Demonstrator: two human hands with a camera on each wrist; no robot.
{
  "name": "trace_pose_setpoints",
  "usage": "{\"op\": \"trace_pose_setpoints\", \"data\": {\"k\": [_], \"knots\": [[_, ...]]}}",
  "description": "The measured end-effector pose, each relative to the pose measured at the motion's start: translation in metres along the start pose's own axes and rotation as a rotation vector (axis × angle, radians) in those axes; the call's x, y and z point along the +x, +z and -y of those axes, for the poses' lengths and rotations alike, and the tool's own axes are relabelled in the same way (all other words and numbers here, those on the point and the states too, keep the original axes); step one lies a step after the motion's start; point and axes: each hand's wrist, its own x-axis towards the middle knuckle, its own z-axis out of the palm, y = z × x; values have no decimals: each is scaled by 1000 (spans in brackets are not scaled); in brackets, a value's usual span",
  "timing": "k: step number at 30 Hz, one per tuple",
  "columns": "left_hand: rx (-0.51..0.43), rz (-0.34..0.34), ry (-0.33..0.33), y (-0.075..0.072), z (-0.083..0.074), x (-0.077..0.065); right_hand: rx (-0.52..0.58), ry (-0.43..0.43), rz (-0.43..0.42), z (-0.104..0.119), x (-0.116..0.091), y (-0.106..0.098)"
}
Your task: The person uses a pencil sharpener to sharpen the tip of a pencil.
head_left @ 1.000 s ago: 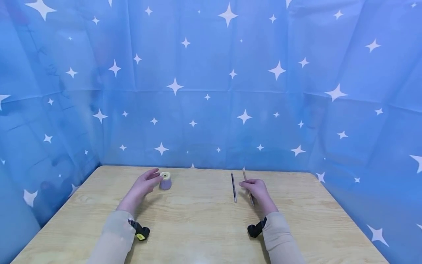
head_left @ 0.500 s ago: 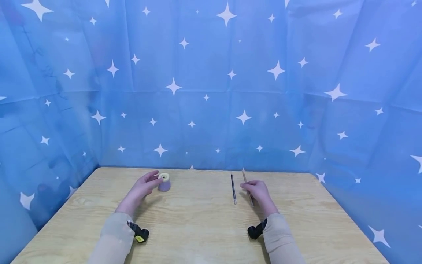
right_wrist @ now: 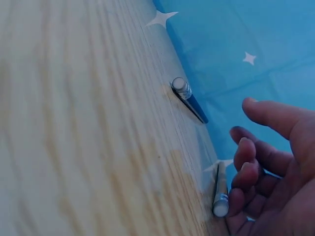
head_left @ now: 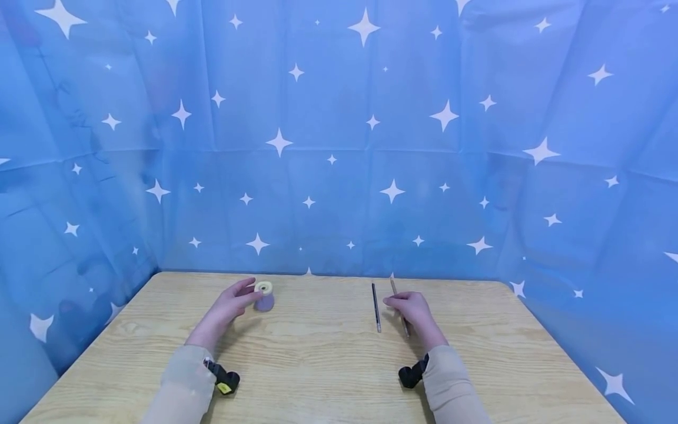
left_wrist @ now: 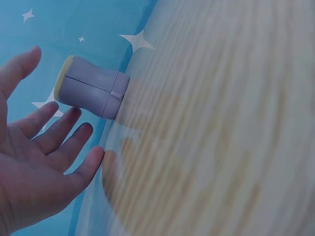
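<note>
Blue star-printed curtain (head_left: 331,126) hung behind wooden table (head_left: 312,365). 1 purple sharpener (head_left: 264,302): stood upright, just beside the left hand (head_left: 226,305); fingers spread, nothing held. 1 pale pencil (head_left: 394,287): laid just beneath the right hand (head_left: 416,312), long axis pointed away from the wrist; fingers loosely bent, thumb apart, nothing held. 1 dark pencil (head_left: 376,309): laid near, on the thumb side. 1 yellow label (head_left: 225,388) on left wrist camera (head_left: 226,378): nothing legible.

Head view bright; wrist views dimmer; tabletop (head_left: 318,365) shadows soft.
</note>
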Motion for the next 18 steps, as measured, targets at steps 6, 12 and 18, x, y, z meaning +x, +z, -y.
{"op": "trace_pose_setpoints", "data": {"k": [6, 12, 18], "knots": [[29, -3, 20, 4, -1, 0, -35, -1, 11, 2, 0, 2], [56, -15, 48, 9, -5, 1, -119, -7, 23, 4, 3, 5], [82, -36, 46, 12, -4, 0, -199, -22, 42, 3, 7, 10]]}}
